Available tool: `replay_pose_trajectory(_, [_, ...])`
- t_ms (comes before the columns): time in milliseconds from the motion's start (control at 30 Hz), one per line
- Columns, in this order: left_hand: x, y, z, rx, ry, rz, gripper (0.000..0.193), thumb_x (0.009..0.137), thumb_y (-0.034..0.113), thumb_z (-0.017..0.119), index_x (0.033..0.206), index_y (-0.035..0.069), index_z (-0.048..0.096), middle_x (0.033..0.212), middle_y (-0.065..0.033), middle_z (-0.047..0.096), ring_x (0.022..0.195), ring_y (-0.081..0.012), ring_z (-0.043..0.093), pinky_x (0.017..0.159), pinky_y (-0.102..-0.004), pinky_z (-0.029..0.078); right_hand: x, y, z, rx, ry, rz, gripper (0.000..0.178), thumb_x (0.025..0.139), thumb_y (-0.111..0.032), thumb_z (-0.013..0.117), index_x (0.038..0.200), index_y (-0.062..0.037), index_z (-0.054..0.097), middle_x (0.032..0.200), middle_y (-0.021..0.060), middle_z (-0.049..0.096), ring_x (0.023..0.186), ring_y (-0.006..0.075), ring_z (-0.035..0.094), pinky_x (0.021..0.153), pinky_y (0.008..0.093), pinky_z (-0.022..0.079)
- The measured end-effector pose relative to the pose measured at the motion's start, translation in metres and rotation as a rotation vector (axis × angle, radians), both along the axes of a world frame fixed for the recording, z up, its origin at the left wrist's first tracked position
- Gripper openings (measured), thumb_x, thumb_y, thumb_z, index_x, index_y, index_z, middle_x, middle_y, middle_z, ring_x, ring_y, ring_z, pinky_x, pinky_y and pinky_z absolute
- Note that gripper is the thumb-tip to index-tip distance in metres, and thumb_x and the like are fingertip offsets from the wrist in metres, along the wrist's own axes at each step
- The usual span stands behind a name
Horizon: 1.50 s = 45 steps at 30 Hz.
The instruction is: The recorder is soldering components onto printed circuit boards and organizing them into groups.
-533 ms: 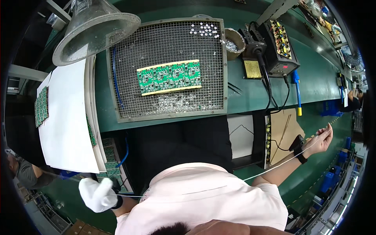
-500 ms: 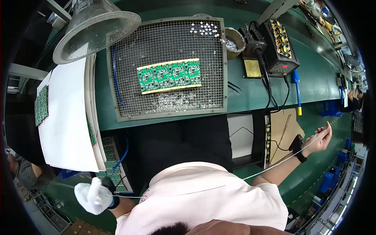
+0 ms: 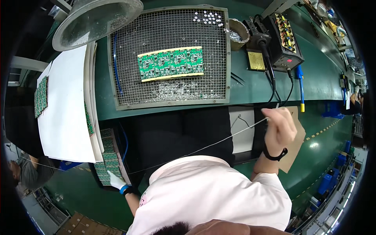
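Observation:
My right hand [image 3: 280, 127] is raised in front of the bench, right of my lap, with its fingers pinched on a thin pale cord [image 3: 219, 145]. The cord runs taut down to the left across my lap. Its far end is lost near my left forearm. My left hand [image 3: 116, 181], in a white glove, reaches down at the left with fingers stretched out over a tray of green circuit boards [image 3: 111, 156]. Whether the fingertips touch a board is too small to tell. On the bench, a green circuit board panel [image 3: 170, 63] with yellow edge strips lies on a wire mesh frame [image 3: 168, 105].
White sheets [image 3: 64, 105] with board panels stand left, under a grey extraction hood [image 3: 98, 23]. A soldering station [image 3: 288, 58], iron holder [image 3: 258, 35] and pot of metal scraps [image 3: 237, 35] stand right. Tweezers [image 3: 237, 78] lie beside the mesh. Cardboard [image 3: 293, 137] is beyond my right hand.
My right hand has come inward from the far right, still holding the cord. My left hand has moved from beside the tray to over the boards. The bench sits higher in view.

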State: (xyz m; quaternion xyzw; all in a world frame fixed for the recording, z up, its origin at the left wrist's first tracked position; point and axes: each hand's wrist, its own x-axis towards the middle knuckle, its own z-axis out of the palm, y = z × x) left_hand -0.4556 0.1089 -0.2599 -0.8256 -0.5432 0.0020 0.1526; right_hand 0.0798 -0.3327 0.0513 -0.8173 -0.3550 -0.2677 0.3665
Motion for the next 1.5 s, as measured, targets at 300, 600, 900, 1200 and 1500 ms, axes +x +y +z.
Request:
replay_pose_trajectory(300, [-0.01,-0.075,-0.061,-0.611,-0.216,0.187,0.033,0.093,0.01,0.061,0.126,0.008,0.063,0.097,-0.0153,0.07,0.081,-0.0323,0.066,0.073,-0.0402,0.054,-0.006,0.047,-0.022,-0.077,0.128,0.253,0.022,0.071,0.011,0.07,0.091,0.0012,0.072,0.075,0.0076,0.064,0.064,0.0201,0.06,0.056,0.0285,0.046])
replay_pose_trajectory(600, [0.016,-0.068,-0.086,-0.719,-0.386,-0.279,0.026,0.092,0.008,0.063,0.117,0.007,0.068,0.099,-0.0152,0.069,0.086,-0.0323,0.066,0.078,-0.0395,0.054,-0.001,0.048,-0.019,-0.068,0.11,0.164,0.024,0.071,0.01,0.072,0.092,-0.0004,0.074,0.072,0.0061,0.063,0.061,0.0182,0.058,0.055,0.0277,0.045])
replay_pose_trajectory(900, [0.221,-0.084,0.162,-0.733,-0.651,-0.517,0.018,0.098,0.01,0.057,0.092,-0.003,0.067,0.093,-0.0113,0.066,0.089,-0.0245,0.063,0.085,-0.0345,0.05,-0.007,0.066,-0.027,-0.034,0.148,0.155,0.026,0.07,0.006,0.076,0.094,-0.0031,0.076,0.073,0.0052,0.064,0.059,0.0171,0.057,0.053,0.0273,0.044])
replay_pose_trajectory(1200, [0.332,-0.117,0.256,-1.236,-1.394,-0.875,0.08,0.091,0.038,0.069,0.152,0.004,0.029,0.149,-0.0269,0.034,0.126,-0.0347,0.05,0.056,-0.0268,0.058,-0.013,0.098,-0.03,-0.068,0.113,0.234,0.026,0.071,0.001,0.08,0.096,-0.0046,0.076,0.073,0.0044,0.063,0.058,0.0184,0.057,0.05,0.0276,0.044])
replay_pose_trajectory(1500, [0.458,-0.152,0.291,-1.407,-0.891,-0.998,0.061,0.081,0.013,0.082,0.136,0.008,0.055,0.112,-0.011,0.06,0.099,-0.0241,0.062,0.072,-0.0332,0.056,0.004,0.111,-0.027,-0.013,0.068,0.198,0.026,0.071,0.002,0.081,0.095,-0.004,0.075,0.075,0.0053,0.064,0.06,0.0188,0.059,0.051,0.0283,0.045])
